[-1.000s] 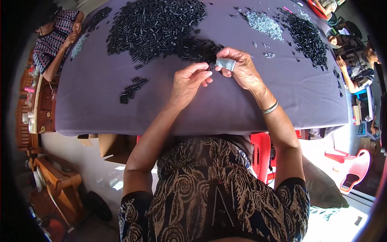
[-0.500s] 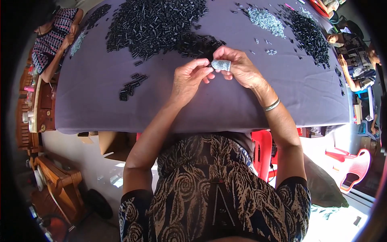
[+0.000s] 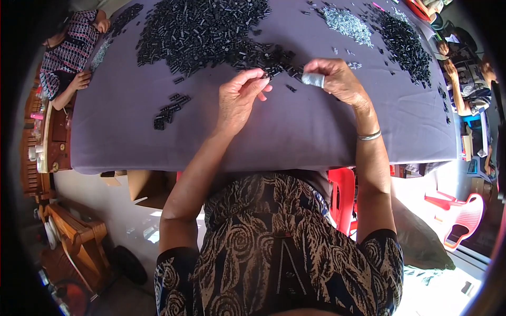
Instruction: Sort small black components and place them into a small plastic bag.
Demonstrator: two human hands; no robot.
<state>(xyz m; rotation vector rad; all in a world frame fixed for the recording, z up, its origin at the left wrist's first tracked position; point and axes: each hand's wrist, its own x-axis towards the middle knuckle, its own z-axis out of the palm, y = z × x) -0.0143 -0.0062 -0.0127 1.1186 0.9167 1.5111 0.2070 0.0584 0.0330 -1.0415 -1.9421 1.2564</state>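
My left hand (image 3: pixel 237 97) is closed in a pinch on a small black piece (image 3: pixel 265 76), mostly hidden by the thumb and fingertips. To its right, my right hand (image 3: pixel 340 81) hovers over the near edge of the loose black pieces (image 3: pixel 276 57). A light grey, sleeve-like cover (image 3: pixel 313 79) sits on one of its digits. The bent index finger and the covered digit stand slightly apart, with nothing visible between them. A metal bangle (image 3: pixel 369 136) circles the right wrist. Both hands are above the purple-grey tablecloth (image 3: pixel 211 150).
A large heap of black cylindrical pieces (image 3: pixel 205 31) covers the far middle. Left of my hands lies a small black cluster (image 3: pixel 169 111). Silvery pieces (image 3: pixel 348 26) and another black heap (image 3: pixel 406 47) lie far right. People sit at the left (image 3: pixel 68 52) and right edges.
My right hand has moved right, away from my left hand, taking the grey cover with it. My left hand has shifted slightly left. The person at the left has moved their hands apart.
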